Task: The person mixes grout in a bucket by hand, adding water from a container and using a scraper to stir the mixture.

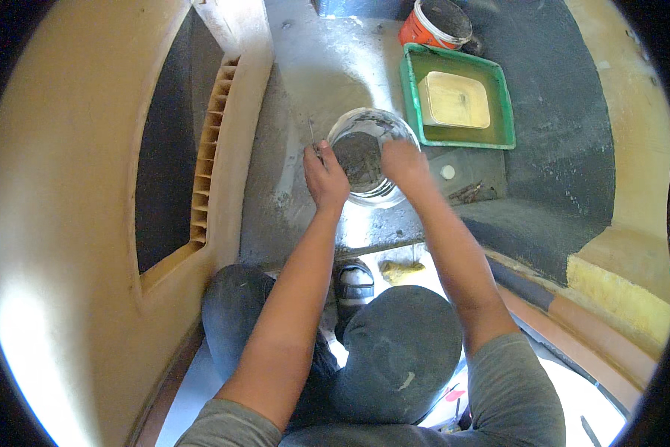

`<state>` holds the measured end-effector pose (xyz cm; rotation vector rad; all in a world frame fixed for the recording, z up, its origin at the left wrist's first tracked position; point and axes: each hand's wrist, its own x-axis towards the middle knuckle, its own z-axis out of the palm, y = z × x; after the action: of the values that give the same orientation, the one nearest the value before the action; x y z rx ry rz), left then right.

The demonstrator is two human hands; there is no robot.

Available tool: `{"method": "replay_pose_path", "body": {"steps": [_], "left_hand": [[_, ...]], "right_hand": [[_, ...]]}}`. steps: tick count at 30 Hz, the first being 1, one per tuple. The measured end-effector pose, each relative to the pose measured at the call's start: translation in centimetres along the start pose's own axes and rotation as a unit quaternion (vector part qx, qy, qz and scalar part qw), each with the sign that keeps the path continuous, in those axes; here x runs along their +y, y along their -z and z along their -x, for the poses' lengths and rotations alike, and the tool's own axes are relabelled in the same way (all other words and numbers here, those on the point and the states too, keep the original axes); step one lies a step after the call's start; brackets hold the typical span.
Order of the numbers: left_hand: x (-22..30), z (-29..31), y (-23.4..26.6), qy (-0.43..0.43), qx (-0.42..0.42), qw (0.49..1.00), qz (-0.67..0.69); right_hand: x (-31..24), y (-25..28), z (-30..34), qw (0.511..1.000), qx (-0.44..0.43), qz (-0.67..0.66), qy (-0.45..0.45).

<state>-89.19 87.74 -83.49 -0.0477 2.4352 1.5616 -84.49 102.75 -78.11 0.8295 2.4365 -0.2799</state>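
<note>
A white bucket with a smeared rim stands on the grey ledge in front of me. Dark grey wet mortar lies inside it. My left hand is closed at the bucket's left side, around a thin, pointed tool that sticks up past the fingers; its full shape is hidden. Over the right part of the rim is my right hand, closed and slightly blurred. Whatever it may hold is hidden by the fingers.
Right of the bucket sits a green tray with murky liquid and a pale rectangular tub inside. Behind it stands an orange bucket. A white round disc lies nearby. A wall with an opening rises at left.
</note>
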Motion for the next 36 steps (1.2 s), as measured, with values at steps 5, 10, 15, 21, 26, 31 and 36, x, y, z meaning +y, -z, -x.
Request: {"method": "replay_pose_path", "body": {"steps": [5,10,15,21,26,31,36], "left_hand": [[0.8,0.7,0.3,0.032,-0.024,0.999,0.000],[-0.4,0.2,0.0,0.016,-0.010,1.000,-0.007],[-0.4,-0.2,0.7,0.002,0.003,1.000,-0.007],[0.2,0.2,0.5,-0.004,0.002,1.000,0.008],[1.7,0.1,0.7,0.020,-0.045,0.999,0.015],[-1.2,0.4,0.2,0.038,-0.009,0.999,-0.005],[-0.7,0.6,-0.2,0.031,-0.021,0.999,0.001]], "right_hand": [[0.0,1.8,0.9,0.999,-0.014,0.032,0.037],[-0.8,0.2,0.4,1.000,-0.005,0.016,-0.017],[-1.2,3.5,-0.1,1.000,-0.001,-0.008,0.009],[-1.0,-1.2,-0.2,0.999,-0.002,-0.025,-0.028],[-0.1,-1.3,0.7,1.000,0.003,-0.015,-0.017],[-0.9,-1.0,0.6,0.999,-0.023,-0.027,-0.008],[0.4,-3.4,-0.1,0.999,-0.035,-0.002,0.011]]}}
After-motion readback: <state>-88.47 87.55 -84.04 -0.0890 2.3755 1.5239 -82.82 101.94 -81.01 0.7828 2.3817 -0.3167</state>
